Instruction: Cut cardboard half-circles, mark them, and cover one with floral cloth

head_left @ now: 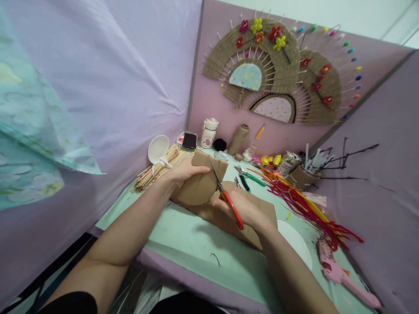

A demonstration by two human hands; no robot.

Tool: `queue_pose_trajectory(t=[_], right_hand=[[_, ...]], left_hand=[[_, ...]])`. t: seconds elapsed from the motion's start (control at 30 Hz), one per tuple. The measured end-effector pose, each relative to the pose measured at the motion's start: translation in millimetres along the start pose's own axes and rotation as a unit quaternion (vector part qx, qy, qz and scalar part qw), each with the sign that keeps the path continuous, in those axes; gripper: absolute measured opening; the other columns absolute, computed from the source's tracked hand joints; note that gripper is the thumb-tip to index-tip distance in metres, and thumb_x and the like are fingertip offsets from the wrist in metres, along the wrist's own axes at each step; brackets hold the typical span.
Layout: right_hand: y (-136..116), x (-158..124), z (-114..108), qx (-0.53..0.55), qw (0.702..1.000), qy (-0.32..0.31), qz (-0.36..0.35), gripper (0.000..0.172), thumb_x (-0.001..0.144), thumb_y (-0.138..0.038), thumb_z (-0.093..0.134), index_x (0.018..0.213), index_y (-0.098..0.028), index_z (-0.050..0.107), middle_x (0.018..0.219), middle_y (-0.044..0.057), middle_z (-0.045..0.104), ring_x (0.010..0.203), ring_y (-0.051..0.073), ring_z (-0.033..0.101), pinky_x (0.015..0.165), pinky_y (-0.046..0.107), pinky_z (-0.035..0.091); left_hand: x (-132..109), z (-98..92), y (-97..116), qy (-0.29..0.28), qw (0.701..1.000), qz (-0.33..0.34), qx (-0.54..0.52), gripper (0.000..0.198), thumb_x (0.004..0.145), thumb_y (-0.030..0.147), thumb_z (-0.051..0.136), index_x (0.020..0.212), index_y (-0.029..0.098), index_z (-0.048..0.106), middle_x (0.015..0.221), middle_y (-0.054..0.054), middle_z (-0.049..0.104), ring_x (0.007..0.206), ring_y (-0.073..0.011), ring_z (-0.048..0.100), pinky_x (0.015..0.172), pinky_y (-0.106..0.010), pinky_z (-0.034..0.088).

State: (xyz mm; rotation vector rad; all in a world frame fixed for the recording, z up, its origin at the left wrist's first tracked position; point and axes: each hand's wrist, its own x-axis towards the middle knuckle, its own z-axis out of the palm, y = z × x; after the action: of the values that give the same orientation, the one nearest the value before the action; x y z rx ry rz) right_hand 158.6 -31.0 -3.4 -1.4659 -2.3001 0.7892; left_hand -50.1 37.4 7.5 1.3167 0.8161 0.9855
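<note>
My left hand is closed on the left side of a brown cardboard piece, its thumb lying along the upper face. In my right hand is a pair of scissors with red handles, the fingers wrapped round them. The blades point up and left and lie at the cardboard's right part, beside my left thumb. Whether the blades are cutting through it, I cannot tell. Beneath both hands a larger cardboard sheet rests on the pale green table.
Wooden sticks lie at the left. Behind are a white jar and a twine cone. Green-handled pliers, red and yellow pipe cleaners, a white plate and a pink glue gun lie to the right. Decorated woven fans hang behind.
</note>
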Motion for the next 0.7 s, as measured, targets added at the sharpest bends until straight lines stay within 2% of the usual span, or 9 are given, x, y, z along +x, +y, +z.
queue_pose_trajectory(t=[0.2, 0.33, 0.53, 0.7], right_hand=[[-11.2, -4.1, -3.7, -0.025, 0.997, 0.036, 0.056, 0.038, 0.086, -0.047, 0.051, 0.060, -0.020, 0.053, 0.055, 0.001, 0.052, 0.055, 0.015, 0.048, 0.055, 0.026, 0.032], [-12.2, -4.5, -7.7, -0.032, 0.996, 0.047, 0.074, 0.038, 0.088, -0.043, 0.043, 0.061, -0.019, 0.055, 0.053, -0.001, 0.047, 0.054, 0.013, 0.045, 0.055, 0.024, 0.030], [-8.5, -2.0, -10.5, 0.032, 0.992, 0.058, 0.108, 0.037, 0.086, -0.042, 0.042, 0.057, -0.019, 0.048, 0.051, -0.003, 0.047, 0.047, 0.011, 0.041, 0.050, 0.023, 0.030], [-2.5, -1.3, -10.2, 0.073, 0.989, 0.050, 0.116, 0.037, 0.086, -0.046, 0.042, 0.061, -0.020, 0.050, 0.050, -0.003, 0.047, 0.044, 0.010, 0.041, 0.047, 0.023, 0.031]], left_hand=[[-0.7, 0.5, 2.1, -0.004, 1.000, -0.023, 0.001, 0.044, 0.064, 0.035, 0.082, 0.103, 0.020, 0.069, 0.106, -0.006, 0.073, 0.100, -0.0261, 0.066, 0.090, -0.040, 0.051], [-1.9, 0.2, 4.3, -0.024, 0.998, -0.048, -0.020, 0.044, 0.065, 0.034, 0.082, 0.103, 0.019, 0.068, 0.107, -0.007, 0.073, 0.098, -0.0254, 0.067, 0.087, -0.038, 0.053], [0.8, -1.4, 3.6, -0.025, 0.997, -0.048, -0.060, 0.046, 0.065, 0.035, 0.083, 0.104, 0.017, 0.066, 0.103, -0.009, 0.073, 0.093, -0.0241, 0.069, 0.086, -0.039, 0.054], [3.3, -3.7, 2.0, -0.012, 0.994, -0.080, -0.072, 0.042, 0.066, 0.036, 0.082, 0.099, 0.015, 0.067, 0.096, -0.010, 0.075, 0.088, -0.0236, 0.070, 0.084, -0.038, 0.055]])
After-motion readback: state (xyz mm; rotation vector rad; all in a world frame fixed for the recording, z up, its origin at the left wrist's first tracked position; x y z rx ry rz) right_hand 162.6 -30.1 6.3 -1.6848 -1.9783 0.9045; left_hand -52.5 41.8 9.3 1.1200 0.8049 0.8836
